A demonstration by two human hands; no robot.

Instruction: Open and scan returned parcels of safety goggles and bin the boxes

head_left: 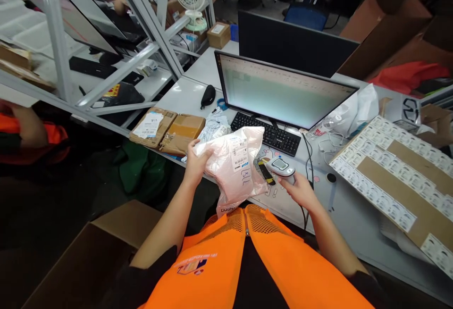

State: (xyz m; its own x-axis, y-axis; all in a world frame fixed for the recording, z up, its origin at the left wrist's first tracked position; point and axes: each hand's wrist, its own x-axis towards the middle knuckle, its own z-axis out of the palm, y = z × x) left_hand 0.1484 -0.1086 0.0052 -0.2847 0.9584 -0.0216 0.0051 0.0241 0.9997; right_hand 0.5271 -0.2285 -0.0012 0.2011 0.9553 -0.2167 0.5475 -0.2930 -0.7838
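A pinkish-white plastic mailer bag (pixel 226 181) with a printed label and handwritten digits hangs in front of my chest. My left hand (pixel 195 162) grips its upper left edge. My right hand (pixel 300 189) is wrapped round the handle of a grey-white barcode scanner (pixel 281 166), whose head points toward the bag but stays apart from it. Behind the bag stands a black keyboard (pixel 279 137), below a lit monitor (pixel 283 94). On the desk mat between bag and scanner lies a small black and yellow item (pixel 266 172).
Two brown parcels (pixel 182 132) lie at the desk's left edge, near a black pouch (pixel 208 96). Cardboard covered with stickers (pixel 399 181) stands at right. A large open carton (pixel 95 252) is on the floor at lower left. Metal bars (pixel 120 73) and another person's arm (pixel 30 125) are left.
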